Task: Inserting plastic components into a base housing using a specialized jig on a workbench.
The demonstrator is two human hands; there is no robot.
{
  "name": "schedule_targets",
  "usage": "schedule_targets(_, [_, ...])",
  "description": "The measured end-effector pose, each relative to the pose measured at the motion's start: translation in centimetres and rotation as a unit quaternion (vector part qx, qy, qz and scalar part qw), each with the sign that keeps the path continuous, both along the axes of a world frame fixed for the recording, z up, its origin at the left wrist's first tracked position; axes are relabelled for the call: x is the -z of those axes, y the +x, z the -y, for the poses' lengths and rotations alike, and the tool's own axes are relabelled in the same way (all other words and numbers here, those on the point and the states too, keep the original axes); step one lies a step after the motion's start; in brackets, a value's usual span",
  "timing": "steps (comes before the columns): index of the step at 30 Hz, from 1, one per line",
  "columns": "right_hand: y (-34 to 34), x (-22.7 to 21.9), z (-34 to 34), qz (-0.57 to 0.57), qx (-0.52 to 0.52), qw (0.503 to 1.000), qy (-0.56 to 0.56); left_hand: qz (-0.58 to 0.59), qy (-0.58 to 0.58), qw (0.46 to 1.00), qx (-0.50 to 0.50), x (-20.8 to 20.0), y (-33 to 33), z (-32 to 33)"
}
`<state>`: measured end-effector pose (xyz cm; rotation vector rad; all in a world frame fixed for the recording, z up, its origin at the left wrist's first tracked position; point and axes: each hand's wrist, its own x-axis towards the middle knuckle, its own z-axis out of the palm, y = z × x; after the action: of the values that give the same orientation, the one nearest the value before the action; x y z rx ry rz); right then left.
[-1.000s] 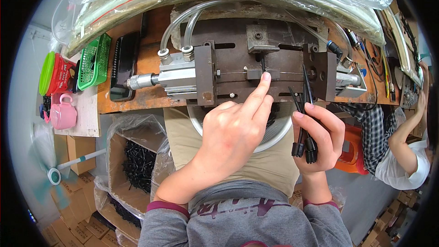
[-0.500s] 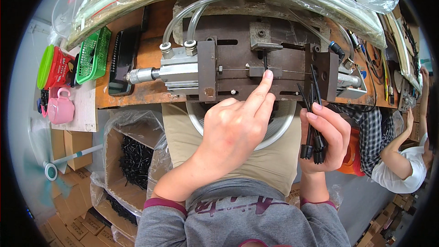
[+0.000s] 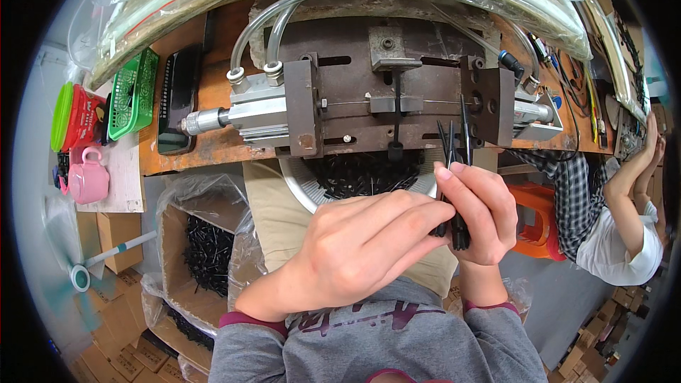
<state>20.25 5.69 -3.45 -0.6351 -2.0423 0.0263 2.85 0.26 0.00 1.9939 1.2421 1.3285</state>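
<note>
My right hand is closed around several thin black plastic rods, their pointed ends up and thicker knobbed ends down. My left hand reaches across to it, fingertips pinched at the knobbed end of one rod in that bunch; the fingers partly hide the contact. Ahead of both hands, one black rod lies across the small metal block of a dark steel fixture, knobbed end toward me. Below the fixture, a white basket holds many similar black pieces.
Silver pneumatic cylinders with clear hoses flank the fixture. At left are a green basket, a pink cup and a lined carton of black pieces. At right, another person sits by an orange stool.
My left hand has moved from the fixture down and right to the rods in my right hand. The rod in the fixture now shows fully. My right hand has shifted slightly left.
</note>
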Motion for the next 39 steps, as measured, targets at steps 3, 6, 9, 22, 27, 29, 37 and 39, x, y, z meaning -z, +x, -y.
schedule_targets(3, [-0.3,-0.4,-0.6,-0.011,-0.012,1.0,0.006,-0.011,0.016,0.999,-0.042,0.2,-0.1,0.1])
schedule_targets(6, [-0.1,-0.7,-0.9,-0.027,0.025,0.999,-0.009,-0.096,0.036,0.988,-0.112,0.8,-0.2,-0.2])
schedule_targets(9, [0.1,-0.6,-1.2,-0.041,0.063,0.997,-0.002,-0.181,0.075,0.967,-0.162,2.4,0.0,-1.3])
schedule_targets(22, [0.8,-0.7,-0.8,-0.023,0.029,0.999,-0.027,-0.231,0.032,0.961,-0.149,2.2,-0.5,-2.3])
schedule_targets(27, [0.8,-0.8,-0.8,0.031,0.027,0.999,0.022,0.055,-0.048,0.997,-0.009,0.1,-0.4,-1.0])
schedule_targets(29, [0.3,-0.8,-0.6,0.047,0.016,0.998,0.031,0.063,-0.041,0.997,0.009,0.1,-0.3,-0.5])
schedule_targets(37, [0.0,-0.4,-1.2,-0.03,0.056,0.998,0.018,-0.09,0.008,0.991,-0.1,0.8,-0.6,-0.6])
schedule_targets(39, [0.2,-0.3,-1.4,-0.036,0.076,0.996,0.026,-0.171,0.038,0.977,-0.119,1.9,-0.7,-1.1])
